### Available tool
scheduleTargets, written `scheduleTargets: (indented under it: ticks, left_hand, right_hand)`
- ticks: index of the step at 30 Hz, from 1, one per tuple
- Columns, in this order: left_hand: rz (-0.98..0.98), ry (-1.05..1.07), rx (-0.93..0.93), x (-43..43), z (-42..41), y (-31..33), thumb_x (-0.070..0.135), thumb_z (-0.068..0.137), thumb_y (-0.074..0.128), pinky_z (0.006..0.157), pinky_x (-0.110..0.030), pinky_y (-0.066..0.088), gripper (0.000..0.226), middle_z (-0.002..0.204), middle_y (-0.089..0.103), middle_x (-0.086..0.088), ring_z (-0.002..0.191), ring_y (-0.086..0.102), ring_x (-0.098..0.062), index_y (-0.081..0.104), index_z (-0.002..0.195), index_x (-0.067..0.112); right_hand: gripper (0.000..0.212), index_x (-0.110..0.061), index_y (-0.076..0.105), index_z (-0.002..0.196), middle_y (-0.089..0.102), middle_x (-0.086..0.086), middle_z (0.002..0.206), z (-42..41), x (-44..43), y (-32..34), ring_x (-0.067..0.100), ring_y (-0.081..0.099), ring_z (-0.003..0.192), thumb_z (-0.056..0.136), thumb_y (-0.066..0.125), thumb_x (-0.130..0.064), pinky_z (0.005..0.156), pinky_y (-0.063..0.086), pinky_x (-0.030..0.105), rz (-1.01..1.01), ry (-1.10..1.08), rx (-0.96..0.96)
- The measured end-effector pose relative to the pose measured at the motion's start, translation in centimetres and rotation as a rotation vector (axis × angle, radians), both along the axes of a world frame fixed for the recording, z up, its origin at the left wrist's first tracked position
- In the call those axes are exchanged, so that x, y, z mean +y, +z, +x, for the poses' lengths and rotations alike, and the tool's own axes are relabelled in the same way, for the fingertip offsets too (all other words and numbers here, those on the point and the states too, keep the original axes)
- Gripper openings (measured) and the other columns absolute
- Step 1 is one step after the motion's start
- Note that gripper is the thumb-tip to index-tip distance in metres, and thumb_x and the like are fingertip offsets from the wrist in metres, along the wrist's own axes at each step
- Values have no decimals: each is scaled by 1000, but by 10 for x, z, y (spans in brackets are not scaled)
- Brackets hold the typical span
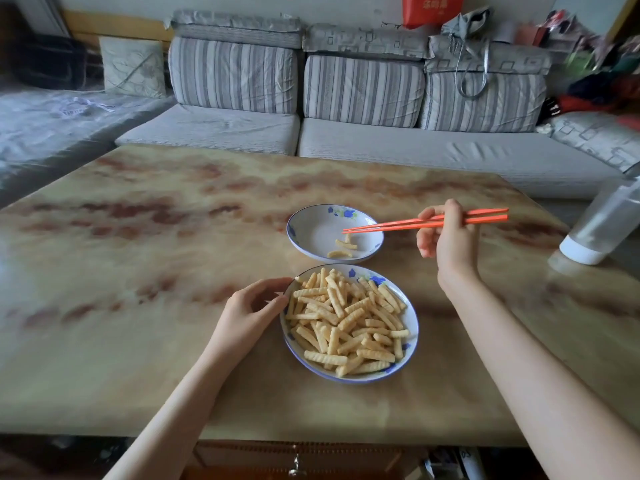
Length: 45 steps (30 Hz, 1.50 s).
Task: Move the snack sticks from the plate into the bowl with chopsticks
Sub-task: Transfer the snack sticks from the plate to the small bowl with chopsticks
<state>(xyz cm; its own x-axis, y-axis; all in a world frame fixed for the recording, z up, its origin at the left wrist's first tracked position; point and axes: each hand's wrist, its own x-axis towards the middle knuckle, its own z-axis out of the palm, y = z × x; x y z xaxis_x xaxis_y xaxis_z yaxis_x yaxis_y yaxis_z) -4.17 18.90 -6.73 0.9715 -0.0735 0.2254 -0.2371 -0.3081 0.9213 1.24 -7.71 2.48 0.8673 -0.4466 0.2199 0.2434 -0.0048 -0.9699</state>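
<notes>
Pale yellow ridged snack sticks [348, 323] lie heaped on the white, blue-flowered ceramic plate [414, 336], my reference for this report. I judge the task barely begun: nearly the whole load is on the plate. At least 2 transferred sticks [341, 249] lie in the matching white, blue-flowered shallow bowl [311, 230] directly beyond the plate. I cannot tell whether the 2 rims touch.

The right hand [446, 237], beyond and right of the plate, has its fingers curled round the upper half of the 2 orange plastic chopsticks [398, 224]. Their tips hang over the bowl, almost together, and carry nothing.

The left hand [252, 306] is at the plate's left rim, thumb and fingers curved round the edge. I judge that this steadies the plate against sliding on the glossy beige-and-brown marbled table [173, 237].

Well right of the plate stands a clear plastic bottle [602, 223], white end down. A grey striped sofa [363, 91] sits beyond the table.
</notes>
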Motion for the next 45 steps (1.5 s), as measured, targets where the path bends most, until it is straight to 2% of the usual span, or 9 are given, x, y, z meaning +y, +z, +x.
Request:
scheduleTargets:
  ticks: [9, 13, 17, 22, 27, 30, 36, 42, 45]
  left_hand:
    - [1, 1, -9, 0, 0, 0, 29, 79, 59, 85, -15, 51, 32, 101, 73, 17, 96, 68, -5, 72, 107, 24]
    - [13, 6, -7, 1, 0, -1, 32, 77, 59, 88, -23, 52, 33, 100, 74, 16, 97, 68, -8, 73, 107, 25]
    - [7, 1, 6, 1, 0, -1, 48, 70, 56, 92, -32, 53, 45, 100, 74, 15, 97, 68, -9, 72, 107, 28]
    - [1, 12, 15, 0, 0, 0, 41, 75, 60, 94, -35, 52, 36, 100, 74, 15, 97, 68, -9, 72, 106, 27]
    - [9, 9, 13, 1, 0, -2, 41, 74, 59, 94, -36, 52, 38, 100, 74, 15, 98, 68, -11, 72, 107, 28]
    - [3, -2, 10, 1, 1, -2, 48, 71, 57, 92, -31, 52, 43, 100, 74, 15, 97, 68, -9, 72, 106, 29]
    - [-20, -7, 15, 0, 1, -2, 31, 78, 60, 90, -25, 52, 31, 101, 74, 14, 98, 68, -9, 72, 107, 26]
    - [-17, -9, 11, 1, 1, -2, 44, 72, 59, 91, -28, 53, 38, 100, 74, 15, 97, 68, -8, 72, 105, 30]
    - [-25, -11, 9, 0, 2, -2, 48, 70, 57, 90, -27, 53, 41, 99, 74, 14, 96, 69, -9, 72, 104, 31]
  right_hand:
    - [45, -5, 52, 68, 43, 6, 35, -42, -21, 11, 17, 32, 30, 102, 32, -25, 36, 23, 18, -32, 212, 30]
    - [44, -4, 52, 70, 42, 6, 36, -58, -21, 13, 16, 33, 31, 102, 32, -25, 35, 24, 17, -44, 247, 52]
    - [44, -5, 53, 70, 43, 7, 37, -61, -17, 12, 16, 34, 32, 103, 32, -26, 35, 26, 18, -40, 249, 54]
    - [45, -5, 55, 69, 45, 7, 38, -56, -11, 6, 17, 34, 32, 103, 32, -26, 35, 27, 18, -49, 277, 101]
    - [44, -5, 54, 68, 44, 7, 37, -54, -9, 3, 16, 34, 31, 102, 31, -24, 35, 26, 17, -6, 253, 125]
    - [44, -5, 52, 68, 41, 6, 36, -53, -13, 3, 16, 31, 31, 101, 29, -23, 34, 24, 19, 54, 235, 114]
    - [42, -9, 51, 67, 41, 2, 35, -38, -19, 9, 15, 31, 30, 100, 30, -23, 37, 21, 21, 145, 131, 56]
    - [37, -8, 52, 66, 45, 2, 36, -2, -12, 11, 16, 35, 29, 95, 32, -19, 36, 23, 18, 174, -1, 44]
    - [36, -8, 53, 66, 47, 1, 35, 15, -5, 6, 16, 36, 29, 94, 31, -18, 35, 25, 17, 123, -44, 77]
